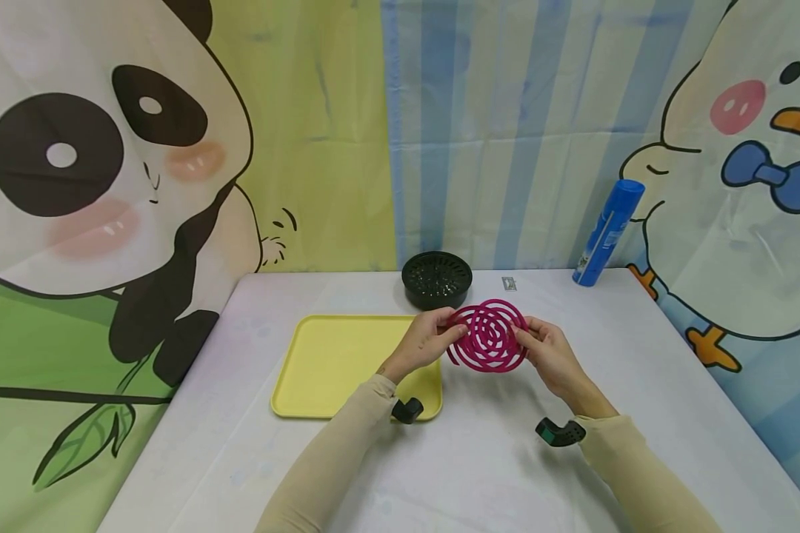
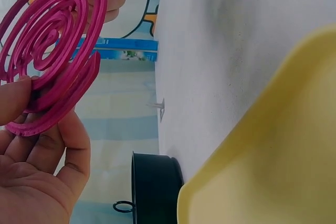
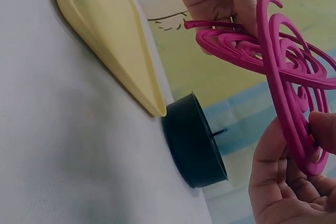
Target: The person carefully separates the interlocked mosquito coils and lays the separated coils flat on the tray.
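Note:
A pair of magenta mosquito coils (image 1: 490, 334) is held up above the table between both hands. Their spirals cross and are still interlaced, at an angle to each other in the right wrist view. My left hand (image 1: 424, 342) pinches the left edge of the coils between thumb and fingers. On the opposite edge, my right hand (image 1: 550, 360) pinches the outer ring of a coil (image 3: 286, 114), thumb on one face and fingers behind. Just beyond the hands stands a round black mosquito coil holder (image 1: 436, 280) with a slotted top.
A yellow tray (image 1: 333, 363) lies under and left of the left forearm. At the back of the table is a small metal coil stand (image 1: 510, 283). A blue cylindrical container (image 1: 609, 233) stands at the back right, near the printed curtain (image 1: 480, 148).

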### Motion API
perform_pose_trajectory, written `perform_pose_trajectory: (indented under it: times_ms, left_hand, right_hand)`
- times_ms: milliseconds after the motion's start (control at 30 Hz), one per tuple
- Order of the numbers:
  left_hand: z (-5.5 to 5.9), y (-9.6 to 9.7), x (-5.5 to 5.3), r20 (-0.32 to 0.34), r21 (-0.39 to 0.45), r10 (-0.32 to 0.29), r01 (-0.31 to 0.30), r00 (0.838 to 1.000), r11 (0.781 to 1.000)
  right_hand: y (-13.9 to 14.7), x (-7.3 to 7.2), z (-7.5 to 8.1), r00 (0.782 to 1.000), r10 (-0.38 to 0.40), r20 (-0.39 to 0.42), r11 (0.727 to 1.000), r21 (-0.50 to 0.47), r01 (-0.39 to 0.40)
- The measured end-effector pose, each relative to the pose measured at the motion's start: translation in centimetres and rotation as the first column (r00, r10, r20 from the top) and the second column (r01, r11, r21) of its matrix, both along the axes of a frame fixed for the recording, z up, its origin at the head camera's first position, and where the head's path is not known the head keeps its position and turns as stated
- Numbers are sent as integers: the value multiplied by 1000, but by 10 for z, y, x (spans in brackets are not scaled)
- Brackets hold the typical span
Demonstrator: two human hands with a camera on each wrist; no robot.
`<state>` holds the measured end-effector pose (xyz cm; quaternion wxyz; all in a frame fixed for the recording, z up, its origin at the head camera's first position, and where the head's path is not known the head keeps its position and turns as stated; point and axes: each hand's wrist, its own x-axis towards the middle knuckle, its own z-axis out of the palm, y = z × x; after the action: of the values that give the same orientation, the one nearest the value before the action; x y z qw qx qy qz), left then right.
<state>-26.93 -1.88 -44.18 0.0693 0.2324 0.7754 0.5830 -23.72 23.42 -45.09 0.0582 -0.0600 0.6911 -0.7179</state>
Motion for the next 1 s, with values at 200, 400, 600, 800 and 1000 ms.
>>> perform_pose_trajectory:
  times_ms: [200, 400, 600, 800, 1000]
  left_hand:
    - [1, -1, 1, 17, -17, -3, 3, 1000, 1000]
    - [1, -1, 1, 5, -31, 1, -1, 1000, 1000]
    - [1, 0, 2, -4, -32, -5, 5, 1000, 999]
    - [3, 0, 2, -12, -15, -23, 23, 1000, 1000]
    - [3, 1, 2, -13, -8, -32, 32, 999, 999]
  right_hand:
    - [0, 0, -1, 999, 33, 8, 999, -21, -33]
    - [0, -1, 0, 999, 37, 23, 999, -28, -37]
    - [0, 0, 0, 997, 67, 29, 996, -65, -65]
    - [-1, 0, 2, 997, 68, 46, 996, -57, -65]
    - [-1, 0, 4, 996, 62, 65, 997, -46, -59]
